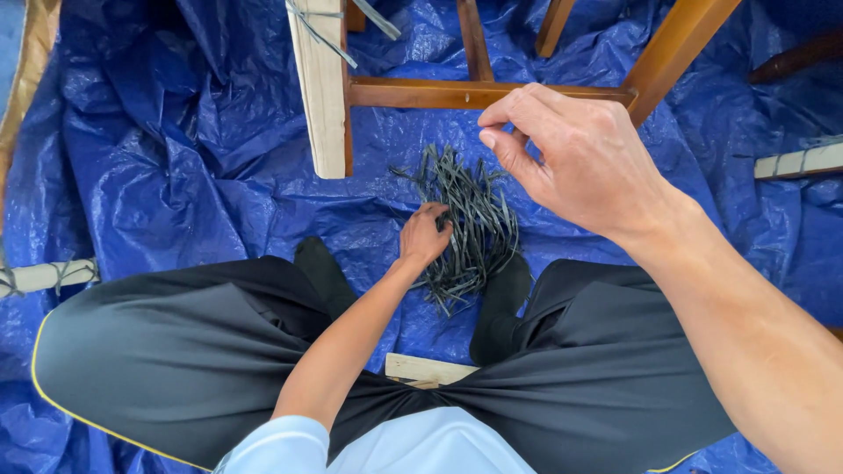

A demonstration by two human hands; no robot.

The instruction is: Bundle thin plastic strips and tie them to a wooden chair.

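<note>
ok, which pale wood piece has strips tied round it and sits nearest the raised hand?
The pale upright slat on the wooden frame, left of the right hand; the other two tied pale pieces lie at the picture's side edges.

A crinkled blue plastic tarp covers the whole floor. At the top stands a brown wooden chair frame, and a pale wooden slat is lashed against its left leg. Black trousers with yellow piping fill the foreground, with a pale wooden block between the legs.
</note>
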